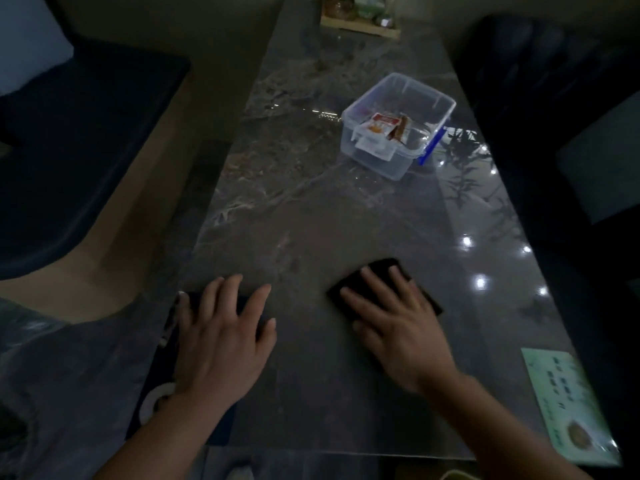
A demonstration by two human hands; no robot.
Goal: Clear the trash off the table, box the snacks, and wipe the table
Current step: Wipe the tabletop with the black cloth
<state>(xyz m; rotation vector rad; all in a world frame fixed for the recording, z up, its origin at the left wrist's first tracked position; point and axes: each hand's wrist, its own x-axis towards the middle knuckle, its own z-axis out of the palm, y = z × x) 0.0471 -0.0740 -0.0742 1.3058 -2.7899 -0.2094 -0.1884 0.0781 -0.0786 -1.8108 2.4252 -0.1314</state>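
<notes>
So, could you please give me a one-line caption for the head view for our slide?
Right hand presses a dark cloth on the marble table; snacks sit boxed in the clear tub.

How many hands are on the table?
2. The left hand lies flat near the table's left edge; the right hand presses a dark cloth beside it.

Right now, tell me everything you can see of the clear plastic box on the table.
The clear plastic box is a rectangular, see-through tub with a thick rim, standing upright and open, no lid on it. It sits on the dark marble table, towards the far right, well beyond both hands. Inside lie a few snack packets, red, white and brown. A blue piece shows at its near-right side.
</notes>
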